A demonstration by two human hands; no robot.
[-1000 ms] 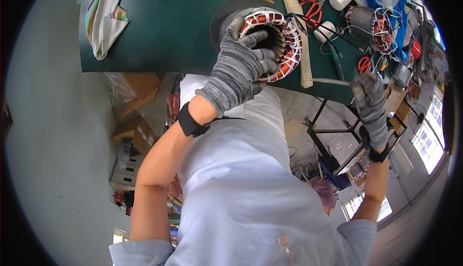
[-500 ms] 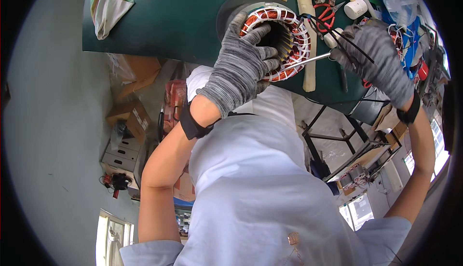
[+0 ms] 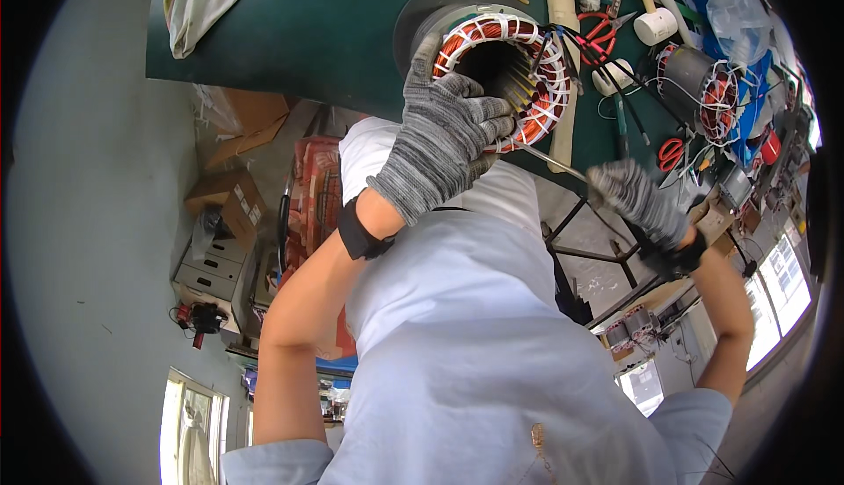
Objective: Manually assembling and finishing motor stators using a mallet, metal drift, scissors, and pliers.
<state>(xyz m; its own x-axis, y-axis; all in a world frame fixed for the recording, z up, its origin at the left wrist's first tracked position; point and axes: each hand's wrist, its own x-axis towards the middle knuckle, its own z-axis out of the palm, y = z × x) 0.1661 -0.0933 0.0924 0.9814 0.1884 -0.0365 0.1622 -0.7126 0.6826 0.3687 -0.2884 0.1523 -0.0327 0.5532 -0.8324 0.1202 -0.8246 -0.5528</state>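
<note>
A motor stator (image 3: 557, 87), its copper windings laced with white cord, lies at the green table's near edge with its round bore facing me. My left hand (image 3: 448, 129), in a grey striped glove, grips its left and lower rim, fingers bent over the bore's edge. My right hand (image 3: 637, 193), gloved too, is closed round a tool with a thin metal shaft (image 3: 556, 160); the handle is hidden in the fist. The shaft's tip meets the lower right of the windings near my left fingers. Black leads (image 3: 615, 85) trail rightward from the stator.
Right of the stator lie a wooden strip (image 3: 563, 133), red-handled scissors (image 3: 599, 38), a white-headed mallet (image 3: 655, 25) and a second wound stator (image 3: 694, 80). Another red-handled pair (image 3: 671, 153) sits nearer. A cloth (image 3: 198, 10) lies at the table's far left.
My right hand has swung down and toward me, tilting the tool so its shaft now slopes down to the right. My left hand stays on the stator.
</note>
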